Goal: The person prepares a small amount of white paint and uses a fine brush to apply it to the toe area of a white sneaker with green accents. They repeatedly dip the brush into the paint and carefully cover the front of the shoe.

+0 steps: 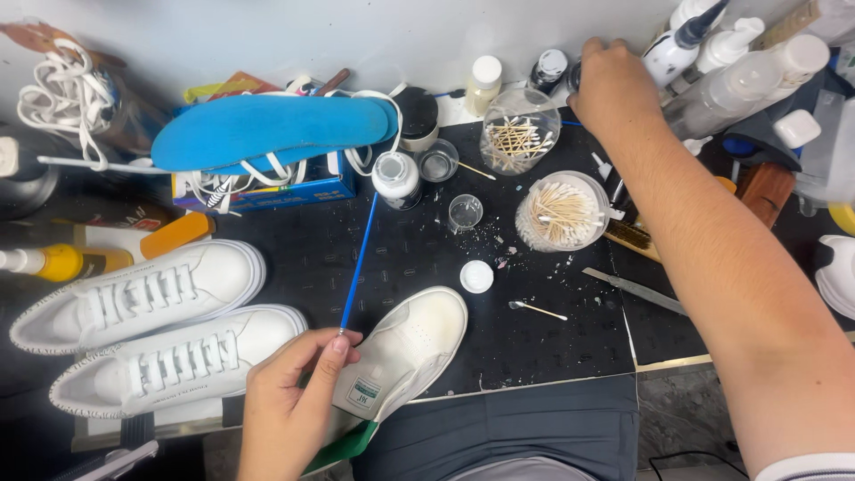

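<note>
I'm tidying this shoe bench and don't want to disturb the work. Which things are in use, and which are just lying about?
In use:
- left hand holding thin blue brush
- white shoe piece under that hand
- right hand on a small dark bottle

Lying about:
- two laced white sneakers
- blue insole
- cotton swab jars
- metal file

Dark speckled worktop point(534, 347) — pale grey wall point(356, 36) behind — even, bright light.

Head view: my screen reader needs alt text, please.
A person's left hand holds a thin blue-handled brush over a white shoe, while the right hand reaches to small bottles at the back of a cluttered black mat. Two laced white sneakers lie left.
</note>
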